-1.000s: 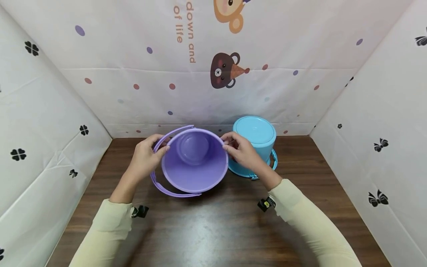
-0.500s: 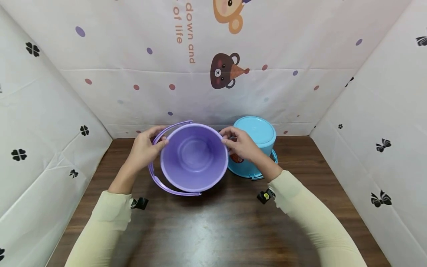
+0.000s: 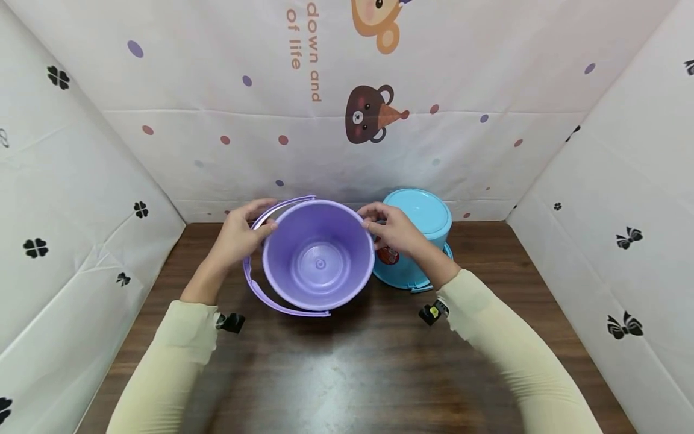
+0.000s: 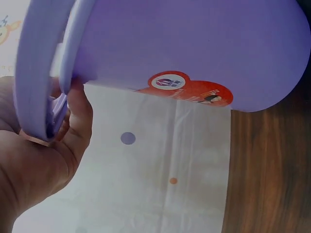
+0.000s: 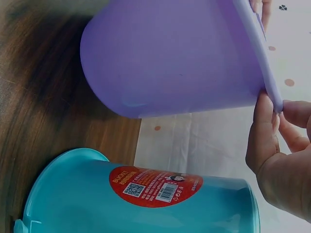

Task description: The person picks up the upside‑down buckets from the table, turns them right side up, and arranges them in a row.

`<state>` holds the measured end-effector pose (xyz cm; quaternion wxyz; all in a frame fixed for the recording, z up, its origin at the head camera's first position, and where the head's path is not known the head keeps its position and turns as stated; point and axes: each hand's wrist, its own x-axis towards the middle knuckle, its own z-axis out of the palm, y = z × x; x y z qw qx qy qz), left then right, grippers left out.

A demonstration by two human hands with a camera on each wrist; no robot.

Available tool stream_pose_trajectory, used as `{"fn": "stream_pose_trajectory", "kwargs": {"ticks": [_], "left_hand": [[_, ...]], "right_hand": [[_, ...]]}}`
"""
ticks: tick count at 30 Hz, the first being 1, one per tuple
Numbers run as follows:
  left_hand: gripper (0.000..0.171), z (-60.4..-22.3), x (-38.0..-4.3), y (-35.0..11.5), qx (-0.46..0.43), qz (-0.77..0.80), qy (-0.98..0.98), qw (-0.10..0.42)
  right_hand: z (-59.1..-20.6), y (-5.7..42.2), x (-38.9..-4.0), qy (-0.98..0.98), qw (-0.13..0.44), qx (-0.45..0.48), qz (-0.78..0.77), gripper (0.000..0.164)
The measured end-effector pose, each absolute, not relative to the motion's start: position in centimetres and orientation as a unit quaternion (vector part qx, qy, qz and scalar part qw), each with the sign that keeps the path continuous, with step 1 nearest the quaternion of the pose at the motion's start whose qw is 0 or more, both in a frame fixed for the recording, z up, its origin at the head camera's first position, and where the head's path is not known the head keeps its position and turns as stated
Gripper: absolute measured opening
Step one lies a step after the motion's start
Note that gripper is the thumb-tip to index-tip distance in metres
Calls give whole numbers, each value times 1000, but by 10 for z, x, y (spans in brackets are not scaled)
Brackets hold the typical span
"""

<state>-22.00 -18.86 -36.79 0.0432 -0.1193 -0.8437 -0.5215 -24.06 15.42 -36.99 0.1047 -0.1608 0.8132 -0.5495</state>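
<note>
A purple bucket [image 3: 320,253] has its open mouth towards the head camera, and its round bottom shows inside. My left hand [image 3: 238,235] pinches its left rim, with the purple handle [image 3: 257,289] passing across the hand. On the right rim, my right hand [image 3: 393,229] pinches the edge between thumb and fingers. In the left wrist view a red label [image 4: 194,92] marks the bucket's outer side. Beside my right hand stands a blue bucket [image 3: 420,211], upside down on its rim, its red label [image 5: 155,187] plain in the right wrist view.
The dark wood table [image 3: 325,374] lies under both buckets. A patterned white back sheet [image 3: 303,157] rises close behind them, with matching side sheets [image 3: 591,181] at left and right. The blue bucket's handle [image 3: 447,250] lies at the table's surface.
The purple bucket has tipped more upright, so its bottom has shifted from the back of the opening towards its middle. Both hands still hold its rim. The blue bucket has stayed put.
</note>
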Motion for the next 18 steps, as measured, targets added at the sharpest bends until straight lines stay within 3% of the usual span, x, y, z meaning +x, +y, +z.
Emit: {"fn": "stream_pose_trajectory", "kwargs": {"ticks": [9,18], "left_hand": [[37,-370,-223,-191,-125,-517,-845,51],[32,-374,-232,-193,-115,-522,-845,15]], "right_hand": [[-376,152,-244,820,71,-176,-540,30],[-377,150,-248,841,75,-173,-508,30]]}}
